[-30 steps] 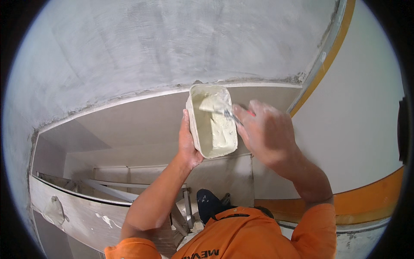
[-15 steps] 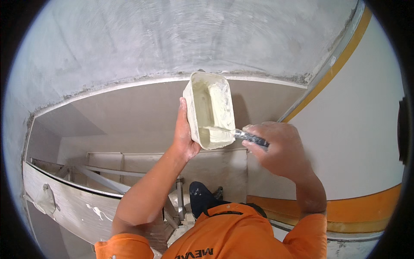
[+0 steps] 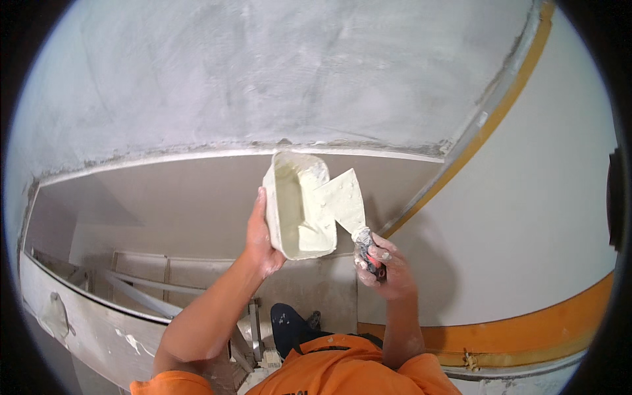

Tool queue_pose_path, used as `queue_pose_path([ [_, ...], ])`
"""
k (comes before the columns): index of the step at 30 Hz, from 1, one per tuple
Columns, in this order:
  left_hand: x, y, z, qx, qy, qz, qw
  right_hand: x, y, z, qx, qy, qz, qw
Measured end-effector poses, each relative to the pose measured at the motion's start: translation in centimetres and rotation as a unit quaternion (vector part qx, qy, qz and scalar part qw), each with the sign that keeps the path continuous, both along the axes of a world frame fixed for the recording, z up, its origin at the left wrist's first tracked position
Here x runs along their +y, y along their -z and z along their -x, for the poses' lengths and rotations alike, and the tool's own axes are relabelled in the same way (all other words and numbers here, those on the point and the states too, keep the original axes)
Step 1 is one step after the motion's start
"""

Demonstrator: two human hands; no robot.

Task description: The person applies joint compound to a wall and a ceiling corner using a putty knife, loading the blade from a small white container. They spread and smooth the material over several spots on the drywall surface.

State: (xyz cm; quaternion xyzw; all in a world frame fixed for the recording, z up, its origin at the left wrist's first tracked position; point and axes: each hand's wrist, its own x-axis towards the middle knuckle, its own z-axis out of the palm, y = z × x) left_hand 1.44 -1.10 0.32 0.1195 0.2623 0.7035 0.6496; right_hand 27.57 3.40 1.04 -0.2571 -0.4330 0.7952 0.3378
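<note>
My left hand (image 3: 263,240) is closed around the side of a white rectangular tub (image 3: 284,217), which is tilted so its inside shows. Pale cream filler (image 3: 313,230) coats the tub's inner walls, thickest on the right and lower sides. In my right hand (image 3: 390,266), the fingers are wrapped round the dark, plaster-smeared handle of a putty knife (image 3: 343,199). Its broad blade points up and left, covered with the same cream paste, and its left corner is at the tub's right rim. Whether blade and rim touch, I cannot tell.
A grey plastered wall (image 3: 283,72) rises ahead, with a white-edged ledge below it. To the right is a pale panel (image 3: 513,197) with yellow-orange edging. A plaster-spotted board (image 3: 99,329) and metal bars (image 3: 155,299) lie at lower left. My dark shoe (image 3: 289,326) shows below.
The putty knife has come out of the tub, its blade now turned upward and loaded with paste. Tub and both hands sit lower in view, and the right hand has turned.
</note>
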Motion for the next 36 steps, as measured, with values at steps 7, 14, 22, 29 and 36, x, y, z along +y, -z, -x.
queue_pose_path([
  [7, -0.5, -0.4, -0.9, -0.012, 0.028, 0.019, 0.999, -1.4, -0.4, 0.5, -0.180, 0.109, -0.248, 0.946],
  [14, -0.1, 0.5, -0.9, -0.016, -0.078, -0.027, 0.996, -5.2, -1.6, 3.2, -0.318, 0.194, -0.519, 0.769],
  [22, 0.5, 0.0, 0.8, 0.044, -0.160, -0.076, 0.983, -6.2, 2.0, 5.2, -0.328, 0.165, -0.573, 0.733],
  [29, 0.8, 0.4, 2.5, 0.011, -0.205, -0.033, 0.978, -7.4, 2.3, 3.5, -0.362, 0.133, -0.568, 0.727],
  [36, 0.2, 0.2, 4.2, -0.004, -0.186, -0.020, 0.982, -6.1, 1.6, 1.3, -0.269, 0.174, -0.561, 0.763],
])
